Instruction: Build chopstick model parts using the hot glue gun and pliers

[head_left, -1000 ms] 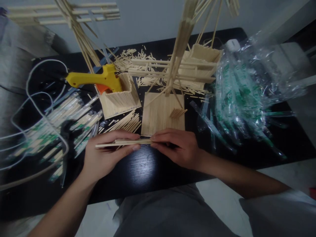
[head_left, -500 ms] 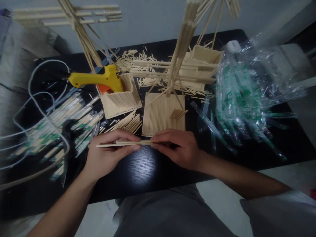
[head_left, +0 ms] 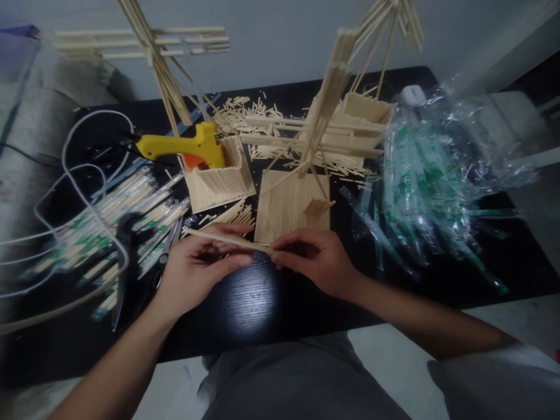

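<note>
Slim pale wooden chopsticks (head_left: pixel 223 237) lie across both hands over the table's front part, the left end tilted up. My left hand (head_left: pixel 203 259) is closed loosely around them, thumb below and fingers behind. My right hand (head_left: pixel 312 256) pinches their right end between thumb and fingertips; how many sticks it holds is hidden. Just behind the hands lies a flat panel of sticks laid side by side (head_left: pixel 280 210), with a small slanted row of sticks (head_left: pixel 318 206) on it. Short cut sticks (head_left: pixel 238 214) are piled behind my left hand.
A yellow glue gun (head_left: pixel 175 146) rests in a stick-built box (head_left: pixel 223 181). Windmill-like stick models (head_left: pixel 326 99) stand at the back. Wrapped chopsticks (head_left: pixel 118 204), a white cable (head_left: pixel 65 146) and dark-handled cutters (head_left: pixel 125 251) lie left; empty plastic wrappers (head_left: pixel 420 175) heap up right.
The chopsticks have tilted, their left end now raised, where before they lay nearly level. My right fingers have shifted slightly at their right end. The whole view has moved a little.
</note>
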{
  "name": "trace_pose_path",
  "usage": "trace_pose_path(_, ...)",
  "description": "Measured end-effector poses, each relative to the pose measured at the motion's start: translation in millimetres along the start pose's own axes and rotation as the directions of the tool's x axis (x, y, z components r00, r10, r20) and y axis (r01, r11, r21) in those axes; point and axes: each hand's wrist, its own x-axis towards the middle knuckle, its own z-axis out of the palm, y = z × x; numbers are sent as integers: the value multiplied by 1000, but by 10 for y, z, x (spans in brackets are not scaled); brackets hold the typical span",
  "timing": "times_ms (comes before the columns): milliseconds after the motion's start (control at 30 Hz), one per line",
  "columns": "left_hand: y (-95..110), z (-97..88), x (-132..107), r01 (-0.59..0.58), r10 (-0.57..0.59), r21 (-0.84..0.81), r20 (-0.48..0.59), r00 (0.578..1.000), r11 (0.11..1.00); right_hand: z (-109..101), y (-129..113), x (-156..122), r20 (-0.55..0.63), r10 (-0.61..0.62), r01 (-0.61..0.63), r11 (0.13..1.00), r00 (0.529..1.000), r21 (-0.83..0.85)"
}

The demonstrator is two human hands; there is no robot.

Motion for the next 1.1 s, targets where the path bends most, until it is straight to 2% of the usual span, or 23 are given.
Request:
trace_pose_path(67, -4, 27, 8, 20, -18, -69, 39, 999, 997, -4, 9, 33, 83, 143, -156, 969, 986, 189)
trace_pose_path(200, -5, 73, 7, 22, -9, -114, 112, 994, 993, -8, 66, 79, 260, 316, -404, 796, 912, 451)
trace_pose_path(300, -7, 83, 4, -2, 11, -84, 112, 994, 996, -6, 112, 91, 333, 385, -508, 683, 861, 525)
trace_pose_path(433, -23, 73, -7, -7, 16, -70, 121, 993, 998, -5, 106, 91, 370, 409, -552, 632, 834, 545)
trace_pose_path(833, -47, 53, -36, -21, 28, -56, 125, 992, 998, 15, 59, 75, 321, 446, -550, 665, 835, 505)
trace_pose_path(967, -25, 50, -22, -31, 37, -50, 136, 990, 998, 18, 61, 70, 279, 394, -482, 749, 876, 454)
trace_pose_path(1100, -18, 59, -18, -14, 26, -81, 151, 988, 997, 31, 51, 43, 192, 331, -377, 871, 924, 314)
